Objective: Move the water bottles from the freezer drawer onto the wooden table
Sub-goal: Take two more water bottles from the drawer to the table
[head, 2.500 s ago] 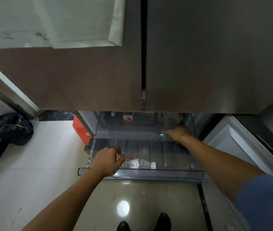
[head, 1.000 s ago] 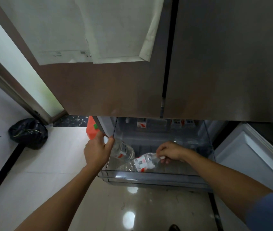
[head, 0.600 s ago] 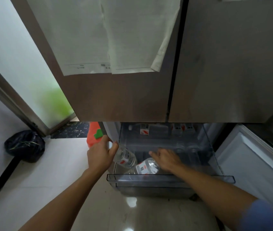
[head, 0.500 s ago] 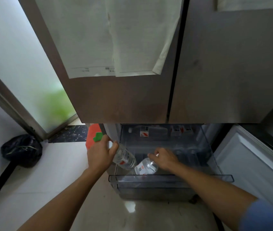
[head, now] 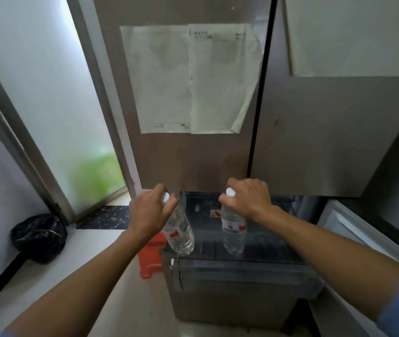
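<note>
One bottle per grip, both above the see-through grey freezer drawer (head: 242, 267)
Holding a tilted clear white-capped plastic bottle (head: 180, 233) by the neck in the left hand (head: 151, 212) over its left edge, a second clear bottle (head: 233, 229) upright in the right hand (head: 247, 200). Open floor (head: 77, 271) left, brown fridge doors (head: 193, 161) just above.

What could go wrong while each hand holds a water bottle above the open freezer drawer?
Each bottle hangs from a grip near its cap (left hand on left bottle, right hand on right bottle), so either might slip. Both hands are full, and the open drawer juts out low; turning away could bump a leg.
</note>
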The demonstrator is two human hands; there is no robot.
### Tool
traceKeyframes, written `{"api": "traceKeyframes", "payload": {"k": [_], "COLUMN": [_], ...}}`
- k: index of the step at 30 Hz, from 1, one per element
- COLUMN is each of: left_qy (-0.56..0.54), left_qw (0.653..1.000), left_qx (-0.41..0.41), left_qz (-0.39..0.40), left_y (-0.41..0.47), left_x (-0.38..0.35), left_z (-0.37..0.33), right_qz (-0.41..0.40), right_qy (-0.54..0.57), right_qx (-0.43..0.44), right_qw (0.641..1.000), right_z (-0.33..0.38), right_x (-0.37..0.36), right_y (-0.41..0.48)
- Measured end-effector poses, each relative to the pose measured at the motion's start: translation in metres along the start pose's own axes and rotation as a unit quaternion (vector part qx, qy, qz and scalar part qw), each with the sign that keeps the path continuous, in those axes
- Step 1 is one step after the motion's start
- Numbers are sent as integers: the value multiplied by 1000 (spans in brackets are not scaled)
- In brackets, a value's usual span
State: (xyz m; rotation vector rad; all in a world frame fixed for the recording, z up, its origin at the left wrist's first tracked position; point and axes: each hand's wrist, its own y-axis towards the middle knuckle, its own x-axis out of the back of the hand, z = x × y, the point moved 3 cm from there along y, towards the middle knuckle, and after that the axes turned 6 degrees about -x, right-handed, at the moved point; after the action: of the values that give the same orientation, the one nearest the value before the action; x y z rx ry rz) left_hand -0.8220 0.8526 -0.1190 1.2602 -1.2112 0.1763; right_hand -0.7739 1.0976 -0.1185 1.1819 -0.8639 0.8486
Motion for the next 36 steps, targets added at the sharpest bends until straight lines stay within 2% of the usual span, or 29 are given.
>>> {"api": "traceKeyframes", "payload": {"k": [4,9,12,15,18,21,26,31,36], "left_qy": [25,56,88,117,156,178,228,265,302], "left_qw": [998,990,981,964,936,910,863,832,780], "left_qx": [18,102,165,237,303,365,445,484,545], "left_qz": [-60,-79,-55,40,84,87,75,55,64], "left_y": [-13,-80,-141,-212,-292,-371,-496,-609,-714], "left_x": [50,105,130,152,192,243,347,457,551], "left_z": [-6,-9,0,14,34,52,78,98,110], "right_qz": [-88,-107,-52,44,80,116,118,163,177], "right_qy": [35,91,114,110,101,111,132,162,207], "right_qx": [66,146,186,227,294,352,434,480,528], "right_qw": [993,979,975,967,947,922,884,846,805], "right_z": [22,66,107,154,217,289,418,558,675], "right_x": [43,53,41,21,11,7,12,16,29], "right_y": [3,-29,-59,-101,-148,-195,-280,-382,-475]}}
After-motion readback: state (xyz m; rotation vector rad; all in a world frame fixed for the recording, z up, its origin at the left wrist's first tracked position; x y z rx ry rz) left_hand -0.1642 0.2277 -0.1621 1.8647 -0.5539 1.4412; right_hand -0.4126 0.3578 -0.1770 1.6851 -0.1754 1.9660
